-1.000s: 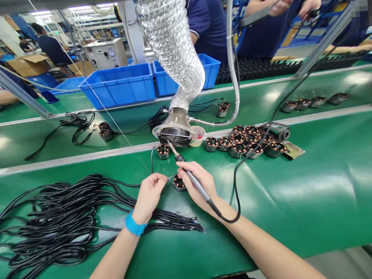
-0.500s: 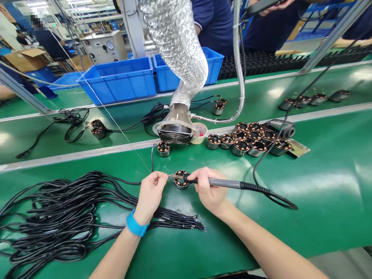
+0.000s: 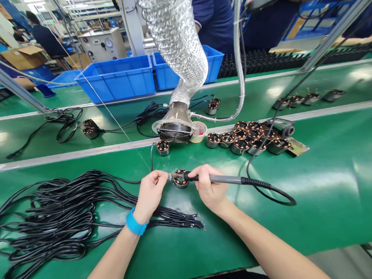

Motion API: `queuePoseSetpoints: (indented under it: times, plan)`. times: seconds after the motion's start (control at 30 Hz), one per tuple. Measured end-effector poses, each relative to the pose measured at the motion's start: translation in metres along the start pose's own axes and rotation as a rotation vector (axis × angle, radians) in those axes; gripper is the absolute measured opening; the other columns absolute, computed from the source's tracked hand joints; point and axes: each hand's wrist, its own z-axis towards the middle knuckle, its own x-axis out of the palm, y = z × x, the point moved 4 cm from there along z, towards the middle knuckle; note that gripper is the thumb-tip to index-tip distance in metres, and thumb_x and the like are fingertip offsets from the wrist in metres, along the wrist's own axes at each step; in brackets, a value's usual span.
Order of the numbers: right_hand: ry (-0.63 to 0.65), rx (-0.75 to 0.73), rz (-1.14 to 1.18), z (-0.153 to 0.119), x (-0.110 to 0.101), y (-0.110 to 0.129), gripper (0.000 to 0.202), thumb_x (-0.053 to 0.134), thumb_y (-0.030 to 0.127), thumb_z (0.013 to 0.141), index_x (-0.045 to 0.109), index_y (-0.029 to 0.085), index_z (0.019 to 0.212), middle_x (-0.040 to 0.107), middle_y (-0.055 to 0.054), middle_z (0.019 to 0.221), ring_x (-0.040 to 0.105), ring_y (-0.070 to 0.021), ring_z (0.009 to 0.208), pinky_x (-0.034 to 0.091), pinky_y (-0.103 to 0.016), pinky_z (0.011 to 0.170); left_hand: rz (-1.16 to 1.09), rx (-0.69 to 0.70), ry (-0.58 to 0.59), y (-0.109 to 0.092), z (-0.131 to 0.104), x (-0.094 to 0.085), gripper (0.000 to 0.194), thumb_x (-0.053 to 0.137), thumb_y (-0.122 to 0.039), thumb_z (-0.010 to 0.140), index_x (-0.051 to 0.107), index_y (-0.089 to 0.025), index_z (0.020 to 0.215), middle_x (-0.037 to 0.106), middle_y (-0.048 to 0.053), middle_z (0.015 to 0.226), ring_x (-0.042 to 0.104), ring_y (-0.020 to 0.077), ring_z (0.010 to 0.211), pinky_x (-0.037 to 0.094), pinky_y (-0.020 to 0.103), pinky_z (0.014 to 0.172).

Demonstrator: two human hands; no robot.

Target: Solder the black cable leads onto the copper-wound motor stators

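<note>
My right hand (image 3: 210, 188) grips a soldering iron (image 3: 222, 178) like a pen. Its tip reaches left over a stator (image 3: 180, 179) with copper windings, which sits upright on the green bench. My left hand (image 3: 151, 191), with a blue wristband (image 3: 136, 222), is closed in a pinch beside the tip. A thin solder wire (image 3: 118, 125) slants down from above into those fingers. Black cable runs behind the hand; whether the fingers also pinch its end I cannot tell. Under my left wrist lie several bundled black cables (image 3: 63, 212) with stripped ends.
A silver extraction duct (image 3: 179, 42) with a grilled hood (image 3: 175, 132) hangs just beyond my hands. Several stators (image 3: 249, 137) are grouped at the right, and one stator (image 3: 163, 148) stands under the hood. Behind are a small cup (image 3: 198, 132), a green conveyor (image 3: 120, 114), blue bins (image 3: 118, 80) and co-workers.
The stators and cables on the far conveyor have shifted left. Both my hands and the iron stay almost in place. A co-worker's hands at the upper right have moved slightly up.
</note>
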Motion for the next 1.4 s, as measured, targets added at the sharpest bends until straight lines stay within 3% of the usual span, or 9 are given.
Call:
queuePoseSetpoints:
  times: [0.3, 0.63, 0.73, 0.83, 1.03, 1.3, 1.4]
  plan:
    - [-0.002, -0.009, 0.026, -0.001, 0.0, 0.0, 0.034, 0.044, 0.024, 0.098, 0.067, 0.02, 0.072, 0.067, 0.0, 0.061, 0.069, -0.0146, 0.061, 0.053, -0.026, 0.056, 0.035, -0.028, 0.003, 0.001, -0.001, 0.0, 0.03, 0.062, -0.043, 0.085, 0.067, -0.014, 0.078, 0.048, -0.004, 0.059, 0.033, 0.0089, 0.052, 0.028, 0.022, 0.051]
    - [-0.025, 0.033, -0.002, -0.004, -0.002, -0.004, 0.034, 0.042, 0.026, 0.1, 0.067, 0.021, 0.077, 0.068, -0.001, 0.065, 0.069, -0.0151, 0.065, 0.055, -0.027, 0.06, 0.017, -0.023, 0.008, 0.0, -0.002, 0.0, 0.029, 0.062, -0.042, 0.085, 0.066, -0.014, 0.077, 0.05, -0.002, 0.061, 0.035, 0.009, 0.054, 0.028, 0.022, 0.049]
    - [0.044, 0.03, -0.021, -0.003, 0.003, -0.003, 0.026, 0.046, 0.025, 0.099, 0.068, 0.021, 0.086, 0.068, -0.001, 0.069, 0.068, -0.0141, 0.066, 0.056, -0.026, 0.064, 0.007, -0.031, 0.009, -0.002, -0.002, 0.0, 0.028, 0.063, -0.041, 0.084, 0.065, -0.014, 0.077, 0.05, -0.003, 0.062, 0.035, 0.0089, 0.054, 0.028, 0.022, 0.05]
    - [0.175, -0.076, -0.031, -0.003, 0.015, -0.001, 0.015, 0.055, 0.022, 0.096, 0.068, 0.022, 0.104, 0.069, -0.002, 0.084, 0.067, -0.0135, 0.074, 0.056, -0.026, 0.07, 0.014, -0.012, 0.034, -0.005, -0.003, 0.0, 0.027, 0.063, -0.041, 0.085, 0.064, -0.014, 0.078, 0.052, -0.003, 0.064, 0.037, 0.0092, 0.055, 0.03, 0.022, 0.051]
    - [0.318, -0.174, -0.07, -0.009, 0.035, -0.01, 0.036, 0.05, 0.01, 0.095, 0.058, 0.025, 0.127, 0.057, -0.006, 0.106, 0.064, -0.0129, 0.092, 0.055, -0.025, 0.082, 0.061, 0.071, 0.099, -0.007, -0.004, 0.0, 0.028, 0.059, -0.042, 0.089, 0.065, -0.015, 0.083, 0.059, 0.0, 0.072, 0.047, 0.0117, 0.061, 0.036, 0.023, 0.058]
    - [0.333, -0.214, -0.073, -0.016, 0.037, -0.015, 0.042, 0.05, 0.006, 0.09, 0.058, 0.026, 0.126, 0.055, -0.005, 0.105, 0.062, -0.0138, 0.089, 0.054, -0.025, 0.082, 0.073, 0.107, 0.223, -0.012, -0.006, -0.002, 0.027, 0.062, -0.042, 0.087, 0.067, -0.015, 0.091, 0.066, 0.005, 0.086, 0.058, 0.0187, 0.081, 0.044, 0.027, 0.074]
    - [0.344, -0.193, -0.085, -0.018, 0.036, -0.013, 0.044, 0.051, 0.006, 0.088, 0.058, 0.027, 0.126, 0.055, -0.005, 0.105, 0.063, -0.0137, 0.088, 0.055, -0.025, 0.081, 0.064, 0.041, 0.283, -0.015, -0.006, -0.005, 0.03, 0.063, -0.045, 0.087, 0.065, -0.015, 0.091, 0.059, 0.001, 0.075, 0.053, 0.0145, 0.069, 0.041, 0.025, 0.064]
